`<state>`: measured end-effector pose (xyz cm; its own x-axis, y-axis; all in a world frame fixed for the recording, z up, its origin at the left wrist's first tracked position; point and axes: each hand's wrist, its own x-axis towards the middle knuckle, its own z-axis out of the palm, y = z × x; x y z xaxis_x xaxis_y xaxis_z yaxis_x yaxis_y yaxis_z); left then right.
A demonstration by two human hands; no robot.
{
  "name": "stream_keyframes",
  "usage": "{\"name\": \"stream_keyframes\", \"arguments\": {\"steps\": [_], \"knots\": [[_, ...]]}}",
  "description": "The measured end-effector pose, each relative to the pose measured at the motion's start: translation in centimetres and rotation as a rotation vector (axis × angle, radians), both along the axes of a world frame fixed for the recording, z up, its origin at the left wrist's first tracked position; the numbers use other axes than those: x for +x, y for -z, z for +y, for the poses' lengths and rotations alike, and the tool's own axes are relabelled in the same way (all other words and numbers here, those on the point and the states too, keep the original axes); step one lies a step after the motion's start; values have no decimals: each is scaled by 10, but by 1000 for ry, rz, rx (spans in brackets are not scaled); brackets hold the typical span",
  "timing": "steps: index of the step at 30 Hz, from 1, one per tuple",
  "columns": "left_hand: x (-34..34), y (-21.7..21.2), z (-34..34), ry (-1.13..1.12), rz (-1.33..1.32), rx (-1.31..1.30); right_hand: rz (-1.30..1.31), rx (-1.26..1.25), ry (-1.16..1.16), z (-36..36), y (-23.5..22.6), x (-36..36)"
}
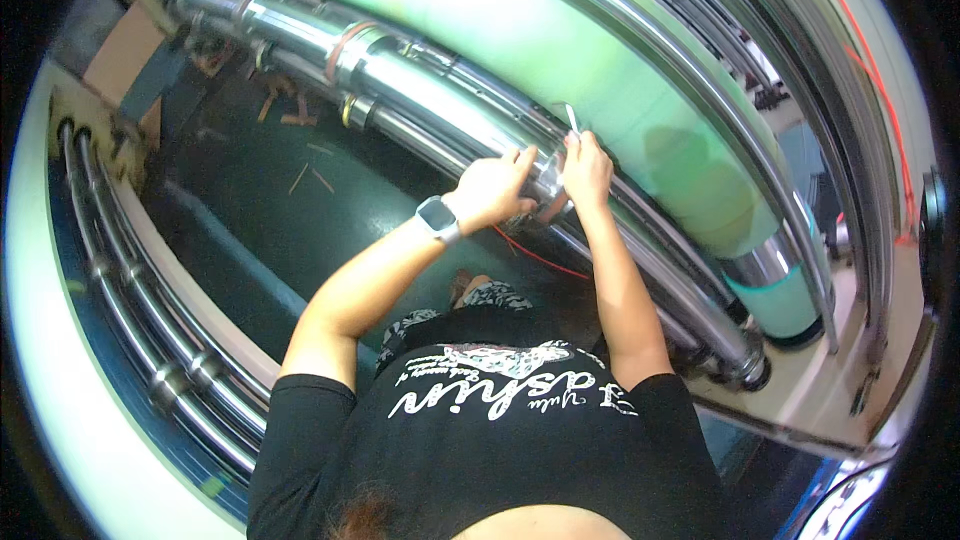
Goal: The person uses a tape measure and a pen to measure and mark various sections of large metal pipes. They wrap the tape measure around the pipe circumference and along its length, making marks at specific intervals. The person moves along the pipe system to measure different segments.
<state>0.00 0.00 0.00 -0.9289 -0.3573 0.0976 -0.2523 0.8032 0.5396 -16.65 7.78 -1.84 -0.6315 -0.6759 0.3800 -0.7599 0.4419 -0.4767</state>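
The head view has me, from the left, looking over a pair of steel bars (165, 385) with collars, bending along that side. Past them a piece of brown cardboard (124, 62) leans near the machine's far end, and some thin wooden scraps (288, 118) lie on the dark green floor (270, 200). A thinner rod (410, 138) runs on the near side of the big steel shaft (425, 92), so it sits between the person and their work. The left hand (495, 190), with a pale watch (438, 217) on its wrist, lies against the shaft, thumb and fingers spread; whether it grips or only rests there I can't tell. A red cable (540, 258) droops just below. Close by on the right, with a shiny collar (547, 178) between the two, the right hand (588, 170) is closed round a slim silvery tool (573, 119), over the shaft's far side. A broad pale-green roller (670, 155) stands right behind that fist, and farther right an orange-red cord (868, 75) hangs past dark rails.

As for direction, the shaft's long axis slants from upper left to lower right; the tool's visible part pokes up out of the fist, away from the person, its tip bending left.
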Motion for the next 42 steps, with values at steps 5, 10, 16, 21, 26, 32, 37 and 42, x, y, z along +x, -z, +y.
{"name": "stream_keyframes", "arguments": {"steps": [5,10,16,21,26,32,37,42], "knots": [[-42,-32,-24,288,-118,-224,-17,92,56,-2,-13,8],[-63,-31,-34,444,-196,-362,43,15,133,-2,-6,18],[-53,-13,-31,498,-52,-470,271,-108,176,2,-4,33],[-60,-27,-25,529,-224,-488,156,13,272,1,-5,28],[-83,-29,-39,621,-293,-505,17,127,260,-10,-16,17],[-66,-27,-35,561,-190,-589,276,-15,225,6,4,32],[-70,-30,-32,577,-263,-508,228,8,202,6,-7,34],[-80,-33,-38,558,-282,-431,184,91,201,0,-13,27]]}}
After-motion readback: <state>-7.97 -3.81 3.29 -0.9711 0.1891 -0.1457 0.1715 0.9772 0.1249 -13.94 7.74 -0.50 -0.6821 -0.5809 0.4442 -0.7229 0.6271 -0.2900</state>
